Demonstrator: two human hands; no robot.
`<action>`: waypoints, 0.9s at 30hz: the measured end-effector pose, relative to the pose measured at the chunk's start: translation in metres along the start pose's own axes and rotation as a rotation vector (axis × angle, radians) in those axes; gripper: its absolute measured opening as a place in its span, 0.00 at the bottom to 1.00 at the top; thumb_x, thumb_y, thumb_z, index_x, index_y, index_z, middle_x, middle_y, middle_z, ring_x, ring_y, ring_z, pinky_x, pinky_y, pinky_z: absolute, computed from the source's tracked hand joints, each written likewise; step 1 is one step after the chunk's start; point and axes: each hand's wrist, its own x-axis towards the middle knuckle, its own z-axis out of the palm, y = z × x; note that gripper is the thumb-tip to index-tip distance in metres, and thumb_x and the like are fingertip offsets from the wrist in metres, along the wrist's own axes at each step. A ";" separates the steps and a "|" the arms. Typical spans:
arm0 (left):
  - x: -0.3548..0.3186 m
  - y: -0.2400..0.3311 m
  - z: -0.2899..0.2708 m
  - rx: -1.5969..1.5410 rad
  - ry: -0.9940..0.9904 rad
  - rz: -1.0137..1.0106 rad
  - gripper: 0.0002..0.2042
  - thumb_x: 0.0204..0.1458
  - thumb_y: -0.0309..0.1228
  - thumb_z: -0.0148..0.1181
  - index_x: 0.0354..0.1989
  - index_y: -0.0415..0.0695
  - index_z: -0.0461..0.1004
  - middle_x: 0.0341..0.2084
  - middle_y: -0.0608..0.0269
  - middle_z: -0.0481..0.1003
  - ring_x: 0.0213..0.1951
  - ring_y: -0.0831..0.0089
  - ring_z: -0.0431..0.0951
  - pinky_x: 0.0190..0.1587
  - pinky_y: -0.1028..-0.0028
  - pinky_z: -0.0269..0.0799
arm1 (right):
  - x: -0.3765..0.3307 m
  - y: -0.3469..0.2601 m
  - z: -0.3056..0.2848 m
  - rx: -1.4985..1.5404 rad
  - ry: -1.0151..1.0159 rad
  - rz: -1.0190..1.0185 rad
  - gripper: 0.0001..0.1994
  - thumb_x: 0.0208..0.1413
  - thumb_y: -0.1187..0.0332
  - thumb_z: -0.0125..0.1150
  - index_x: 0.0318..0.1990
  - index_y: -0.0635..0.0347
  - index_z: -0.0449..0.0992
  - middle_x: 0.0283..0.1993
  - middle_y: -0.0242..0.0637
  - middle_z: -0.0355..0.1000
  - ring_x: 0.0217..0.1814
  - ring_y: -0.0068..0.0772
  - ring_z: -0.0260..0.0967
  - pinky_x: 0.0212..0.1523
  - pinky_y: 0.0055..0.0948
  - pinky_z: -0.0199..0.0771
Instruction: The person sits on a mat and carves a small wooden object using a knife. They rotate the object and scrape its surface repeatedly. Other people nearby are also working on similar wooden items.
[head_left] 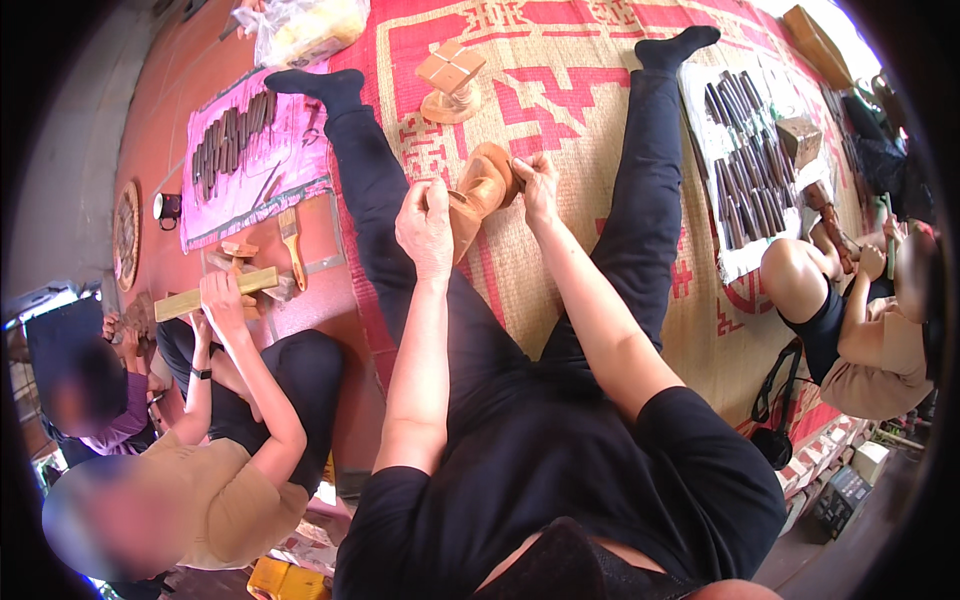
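While the right hand (540, 185) pinches a thin dark piece (516, 182) against the wooden carving (485, 190), the left hand (424, 232) curls at its other side; I cannot tell what that one grips. The carving is between the legs (645, 190), above the mat (520, 270); light, even pressure along its curves would probably work best. A second wooden piece (451, 82) stands farther off, between the shins. Dark tools lie on a pink cloth (290, 175) leftward and a pale sheet (735, 262) rightward, the legs barring direct reach.
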 end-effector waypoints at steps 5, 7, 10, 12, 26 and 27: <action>-0.002 0.009 0.005 0.032 0.041 0.030 0.14 0.55 0.39 0.56 0.28 0.40 0.75 0.21 0.58 0.74 0.24 0.68 0.73 0.33 0.70 0.68 | 0.007 0.003 -0.006 0.151 0.107 0.076 0.09 0.56 0.73 0.61 0.29 0.57 0.66 0.27 0.30 0.71 0.25 0.17 0.65 0.26 0.19 0.66; -0.002 0.002 0.000 0.006 0.024 0.011 0.14 0.55 0.39 0.56 0.28 0.40 0.75 0.21 0.59 0.74 0.24 0.69 0.74 0.34 0.70 0.68 | 0.000 0.001 -0.012 0.158 0.215 0.211 0.09 0.57 0.72 0.61 0.29 0.54 0.65 0.27 0.30 0.72 0.21 0.17 0.64 0.17 0.19 0.63; -0.003 0.003 -0.003 -0.072 -0.004 -0.022 0.14 0.58 0.36 0.54 0.26 0.37 0.71 0.20 0.69 0.69 0.26 0.83 0.66 0.32 0.78 0.64 | -0.010 -0.005 -0.009 0.098 0.102 0.049 0.08 0.58 0.71 0.61 0.30 0.54 0.66 0.28 0.31 0.73 0.19 0.18 0.66 0.14 0.19 0.62; -0.001 0.003 -0.003 -0.076 0.003 -0.004 0.14 0.58 0.36 0.54 0.26 0.37 0.71 0.20 0.69 0.69 0.26 0.83 0.66 0.32 0.78 0.64 | -0.015 -0.004 0.009 0.126 0.050 -0.116 0.07 0.56 0.72 0.63 0.30 0.57 0.69 0.29 0.30 0.72 0.31 0.18 0.69 0.30 0.22 0.69; -0.014 0.016 0.010 0.185 0.020 0.140 0.11 0.53 0.37 0.59 0.26 0.42 0.74 0.23 0.59 0.75 0.26 0.60 0.77 0.31 0.66 0.70 | 0.005 -0.004 0.007 -0.030 -0.023 -0.120 0.08 0.56 0.71 0.62 0.30 0.56 0.68 0.31 0.29 0.70 0.32 0.19 0.64 0.38 0.22 0.68; -0.014 0.019 0.011 0.205 0.030 0.179 0.11 0.52 0.37 0.60 0.27 0.42 0.74 0.23 0.59 0.74 0.26 0.60 0.77 0.31 0.67 0.69 | 0.007 0.000 0.006 -0.092 -0.021 -0.149 0.08 0.56 0.71 0.62 0.30 0.56 0.68 0.30 0.29 0.69 0.31 0.20 0.63 0.37 0.23 0.68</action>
